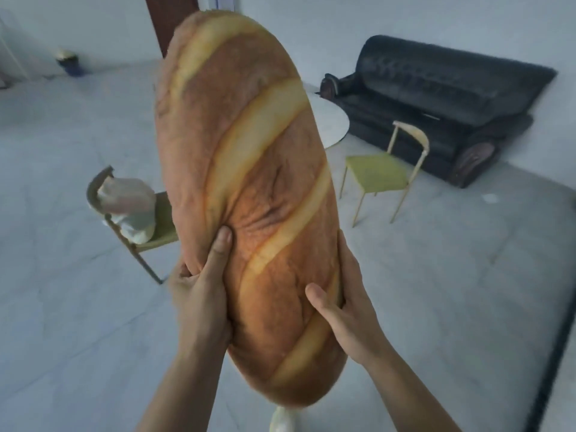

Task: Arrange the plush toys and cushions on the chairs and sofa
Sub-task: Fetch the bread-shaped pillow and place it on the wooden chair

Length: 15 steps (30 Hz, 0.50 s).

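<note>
Both hands, left hand (199, 288) and right hand (339, 310), gripped the bread-shaped cushion (246, 182) aloft, unplaced; a pale plush (127, 207) already sat on the left chair (162, 232), the right chair (377, 174) and far sofa (436, 107) bare.

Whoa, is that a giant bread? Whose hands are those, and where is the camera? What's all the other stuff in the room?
It is not real bread. It is a big soft cushion printed to look like a loaf. There is no machine here. The hands belong to a person who wears a camera on the head, so you see what they see, looking forward and down. The left hand and the right hand grip the cushion from both sides and hold it up in the air. Behind it, on the left, a pale plush toy sits on a chair. On the right stand a yellow-green chair, a round white table and a black sofa.
</note>
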Motion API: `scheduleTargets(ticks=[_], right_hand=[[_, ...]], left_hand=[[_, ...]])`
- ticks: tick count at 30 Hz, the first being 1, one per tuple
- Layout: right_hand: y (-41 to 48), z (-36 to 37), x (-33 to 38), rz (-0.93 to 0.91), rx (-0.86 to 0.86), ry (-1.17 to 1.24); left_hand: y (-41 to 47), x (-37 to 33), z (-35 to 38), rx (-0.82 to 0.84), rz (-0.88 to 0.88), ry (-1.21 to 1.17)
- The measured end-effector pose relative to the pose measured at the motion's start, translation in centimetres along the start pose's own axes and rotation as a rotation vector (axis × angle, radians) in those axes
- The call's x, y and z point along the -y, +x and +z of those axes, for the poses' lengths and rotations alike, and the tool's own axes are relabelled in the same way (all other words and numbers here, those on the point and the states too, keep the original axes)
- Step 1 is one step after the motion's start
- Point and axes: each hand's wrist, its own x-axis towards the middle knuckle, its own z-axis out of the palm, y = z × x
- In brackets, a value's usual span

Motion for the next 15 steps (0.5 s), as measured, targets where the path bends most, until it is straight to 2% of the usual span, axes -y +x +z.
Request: scheduleTargets(ticks=[7, 15], right_hand=[[13.1, -12.3, -0.1, 0.064, -0.308, -0.091], [26.9, -23.6, -7.2, 0.138, -0.564, -0.042]], left_hand=[[8.6, 2.3, 20.4, 0.334, -0.122, 0.024], [15.6, 10.7, 41.2, 0.538, -0.16, 0.121]])
